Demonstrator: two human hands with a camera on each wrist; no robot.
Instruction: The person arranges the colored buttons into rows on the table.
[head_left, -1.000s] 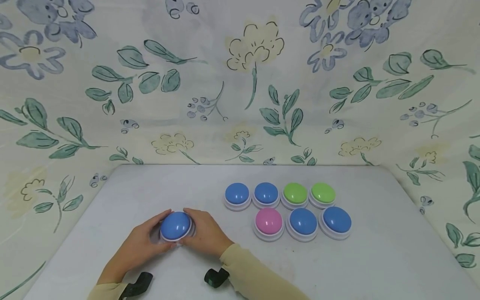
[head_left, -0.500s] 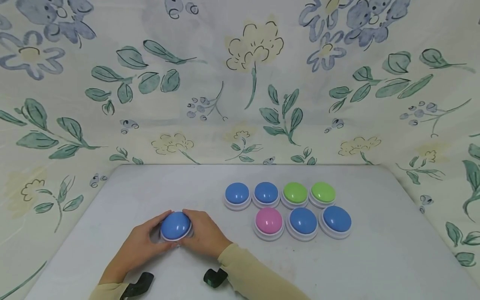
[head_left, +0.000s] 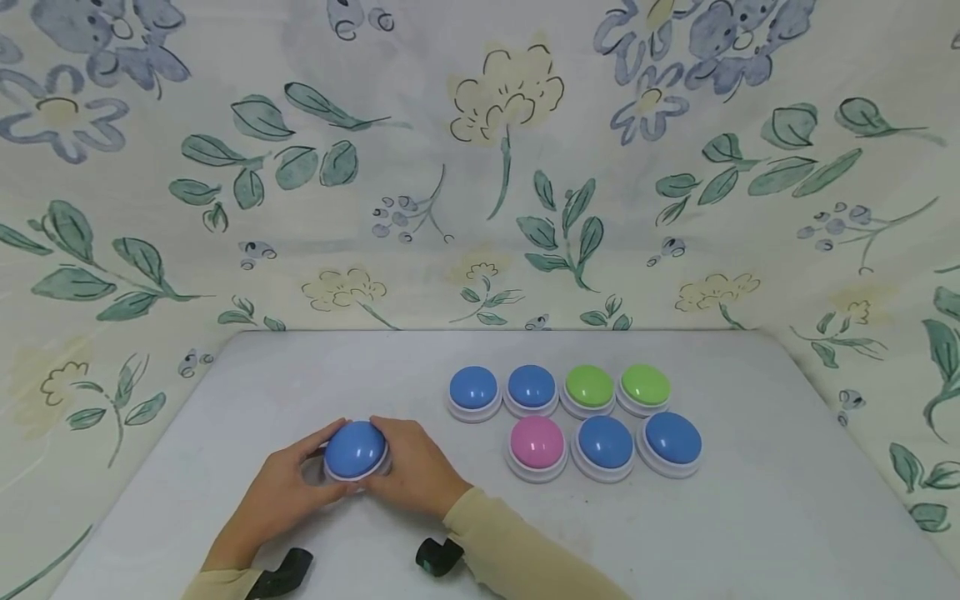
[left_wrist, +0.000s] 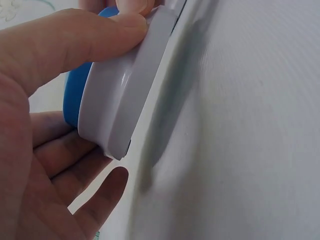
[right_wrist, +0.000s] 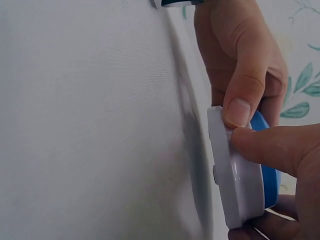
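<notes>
Between both hands is a push button with a domed blue top and a white round base (head_left: 355, 450), at the left of the table. My left hand (head_left: 281, 487) grips its left side, thumb on the near side of the white base (left_wrist: 120, 95) and fingers round the far side. My right hand (head_left: 416, 467) holds the right side in the same way, and the two thumbs meet at the front in the right wrist view. Both wrist views show the base tilted, with a shadow and a narrow gap between it and the table. Its underside is mostly hidden.
To the right stand two rows of similar buttons: blue ones (head_left: 473, 388), two green ones (head_left: 590, 387) and a pink one (head_left: 537, 443). They sit on a white table (head_left: 675, 542). Behind rises a flower-printed cloth (head_left: 420, 167). A dark wrist camera (head_left: 438, 557) hangs under the right sleeve.
Both hands and the blue button have shifted very slightly to the right. The grip looks the same, and the other buttons have stayed in place.
</notes>
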